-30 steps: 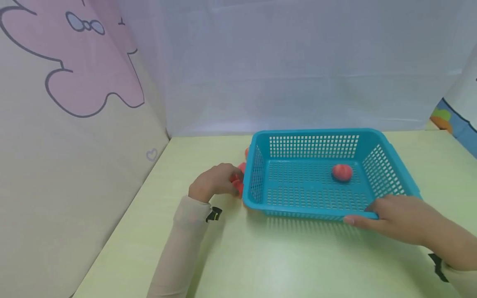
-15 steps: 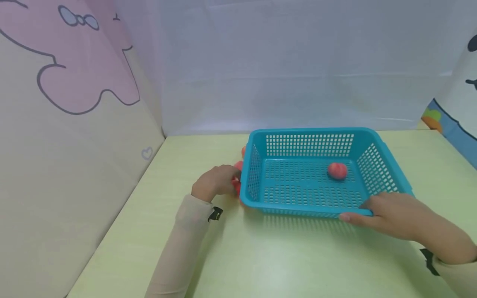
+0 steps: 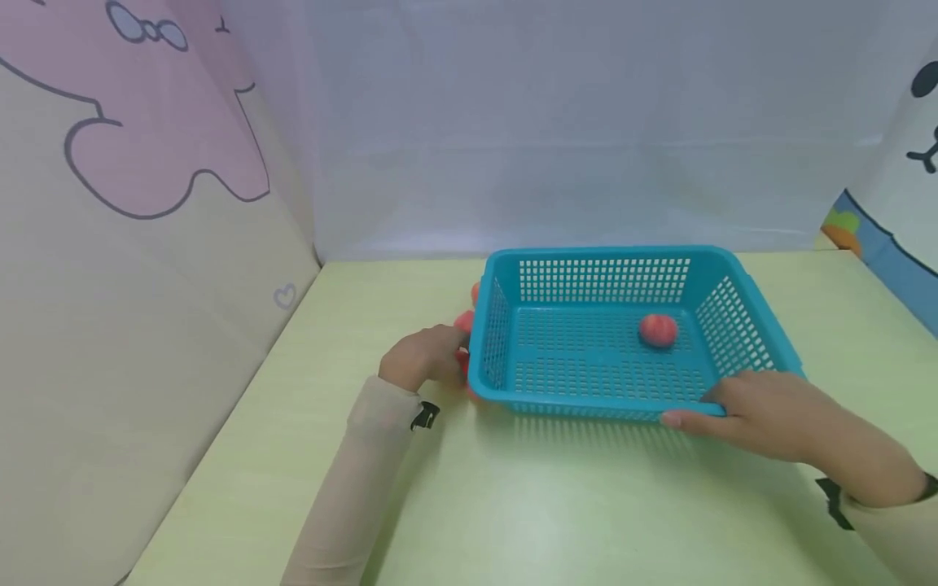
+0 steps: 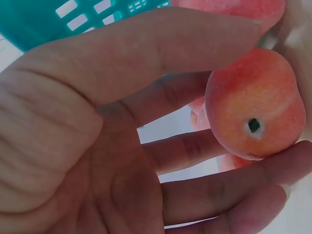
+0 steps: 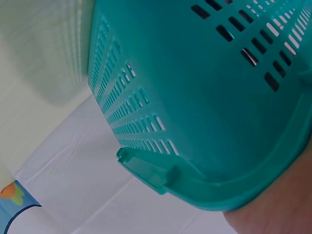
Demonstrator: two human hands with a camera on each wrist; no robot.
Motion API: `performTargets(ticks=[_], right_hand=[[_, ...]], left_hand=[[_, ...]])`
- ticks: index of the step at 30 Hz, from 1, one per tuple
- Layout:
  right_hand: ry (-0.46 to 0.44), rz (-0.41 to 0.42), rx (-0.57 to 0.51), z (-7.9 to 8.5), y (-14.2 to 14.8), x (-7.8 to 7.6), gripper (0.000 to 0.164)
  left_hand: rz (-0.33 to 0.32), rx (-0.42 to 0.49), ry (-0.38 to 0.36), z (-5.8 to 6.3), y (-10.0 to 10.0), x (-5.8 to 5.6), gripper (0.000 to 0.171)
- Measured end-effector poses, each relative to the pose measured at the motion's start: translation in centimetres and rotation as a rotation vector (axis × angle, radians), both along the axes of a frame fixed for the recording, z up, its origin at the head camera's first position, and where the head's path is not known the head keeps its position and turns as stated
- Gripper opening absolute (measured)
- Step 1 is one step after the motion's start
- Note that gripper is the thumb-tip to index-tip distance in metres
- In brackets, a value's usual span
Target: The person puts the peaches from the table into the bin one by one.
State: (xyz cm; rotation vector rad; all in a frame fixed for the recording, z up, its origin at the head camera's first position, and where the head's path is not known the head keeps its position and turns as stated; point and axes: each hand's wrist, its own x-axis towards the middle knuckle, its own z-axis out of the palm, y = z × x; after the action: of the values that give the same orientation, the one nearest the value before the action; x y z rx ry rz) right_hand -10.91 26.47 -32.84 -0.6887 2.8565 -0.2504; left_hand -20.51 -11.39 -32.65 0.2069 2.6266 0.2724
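Note:
My right hand [image 3: 765, 411] grips the near-right rim of a blue plastic basket [image 3: 601, 405], thumb outside the front edge. One red peach [image 3: 659, 330] lies inside the basket, toward its right side. At the basket's left wall, my left hand [image 3: 425, 356] reaches down among several peaches, partly hidden by that wall. In the left wrist view, the thumb and curled fingers hold an orange-red peach [image 4: 256, 107], its dark stem hollow facing the camera. Another peach [image 4: 243, 9] sits just beyond the thumb. The right wrist view shows the basket's outer wall [image 5: 195, 97] and little of the hand.
The pale yellow-green table [image 3: 513, 505] stretches in front of the basket. A white cloth [image 3: 572, 122] hangs behind it, and a cloth with a pink cartoon [image 3: 168, 122] stands along the left. Another printed cloth [image 3: 879, 252] is at the right.
The head view has shifted, sliding the scene left. My left hand has moved slightly right toward the basket's left wall, its fingers now more hidden. The right hand keeps its grip on the rim.

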Motion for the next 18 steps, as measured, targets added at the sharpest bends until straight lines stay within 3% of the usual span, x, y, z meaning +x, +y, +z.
performTargets(ticks=[8, 18], right_hand=[[-0.017, -0.018, 0.014, 0.1, -0.1, -0.2, 0.055], [-0.022, -0.031, 0.026, 0.2, -0.2, -0.1, 0.055]], left_hand=[[-0.017, -0.016, -0.032, -0.1, 0.0, -0.1, 0.039], [-0.034, 0.144, -0.059, 1.5, -2.0, 0.0, 0.045]])
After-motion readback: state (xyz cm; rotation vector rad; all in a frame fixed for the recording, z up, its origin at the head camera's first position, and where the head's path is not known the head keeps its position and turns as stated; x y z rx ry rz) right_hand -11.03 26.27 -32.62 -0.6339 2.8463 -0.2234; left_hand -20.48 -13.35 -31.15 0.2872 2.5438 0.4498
